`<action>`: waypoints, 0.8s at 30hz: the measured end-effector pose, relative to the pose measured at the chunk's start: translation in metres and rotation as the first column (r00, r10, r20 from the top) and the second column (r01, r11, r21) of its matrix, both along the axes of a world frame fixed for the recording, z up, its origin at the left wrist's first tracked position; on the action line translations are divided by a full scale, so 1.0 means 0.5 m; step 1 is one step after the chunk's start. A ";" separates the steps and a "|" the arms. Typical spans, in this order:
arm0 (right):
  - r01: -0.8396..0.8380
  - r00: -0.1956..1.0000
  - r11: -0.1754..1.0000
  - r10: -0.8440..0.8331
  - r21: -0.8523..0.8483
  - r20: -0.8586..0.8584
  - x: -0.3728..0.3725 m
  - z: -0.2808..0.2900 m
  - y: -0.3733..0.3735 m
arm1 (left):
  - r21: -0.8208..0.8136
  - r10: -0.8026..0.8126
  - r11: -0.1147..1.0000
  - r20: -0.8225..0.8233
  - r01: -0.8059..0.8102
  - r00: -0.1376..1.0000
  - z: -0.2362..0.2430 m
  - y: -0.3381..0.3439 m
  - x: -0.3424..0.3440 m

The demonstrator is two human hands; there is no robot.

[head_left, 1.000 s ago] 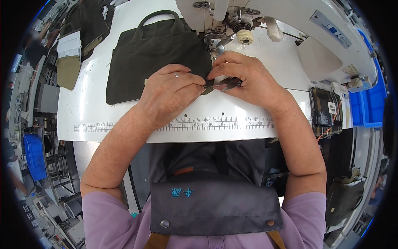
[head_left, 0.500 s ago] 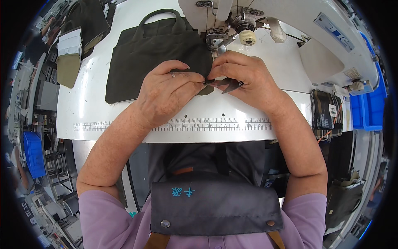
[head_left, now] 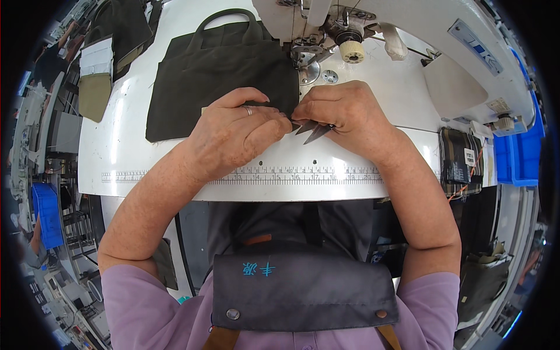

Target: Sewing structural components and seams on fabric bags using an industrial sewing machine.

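Note:
A dark olive fabric bag panel (head_left: 192,79) with a loop handle lies flat, its right edge beside the sewing machine's needle area (head_left: 306,52). My left hand (head_left: 230,134), with a ring on one finger, is closed in a pinch at the panel's lower right corner. My right hand (head_left: 350,116) meets it there, thumb and forefinger pinched together. Small metal thread snips (head_left: 318,134) are held in the right palm, blades pointing left and down. Whatever lies between the fingertips is mostly hidden.
A ruler strip (head_left: 280,175) runs along the white table's front edge. The machine head (head_left: 431,35) overhangs the right side. A folded plaid cloth bundle (head_left: 458,157) and a blue bin (head_left: 516,151) are at the right. More olive pieces (head_left: 96,96) hang at the far left.
The panel has shifted slightly left and the fabric corner below my fingers is no longer visible. My right hand has lowered a little, and the snips' blades have tilted further down.

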State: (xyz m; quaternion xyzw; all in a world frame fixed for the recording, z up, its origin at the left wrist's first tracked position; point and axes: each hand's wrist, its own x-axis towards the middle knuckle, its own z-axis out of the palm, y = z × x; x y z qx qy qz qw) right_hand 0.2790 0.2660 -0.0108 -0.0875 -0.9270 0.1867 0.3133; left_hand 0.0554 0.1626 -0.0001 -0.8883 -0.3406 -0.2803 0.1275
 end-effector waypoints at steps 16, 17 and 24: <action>0.003 0.999 0.996 0.000 -0.093 0.035 -0.002 0.003 0.002 | -0.248 0.075 0.967 0.082 -0.052 0.994 0.022 -0.008 -0.001; -0.001 1.000 0.992 0.003 -0.126 0.018 -0.002 0.001 0.003 | -0.244 0.103 0.966 0.068 -0.083 0.992 0.031 -0.009 0.005; -0.012 1.000 0.986 0.016 -0.167 0.022 -0.003 0.000 0.008 | -0.214 0.245 0.944 -0.059 -0.252 0.968 0.040 -0.017 0.026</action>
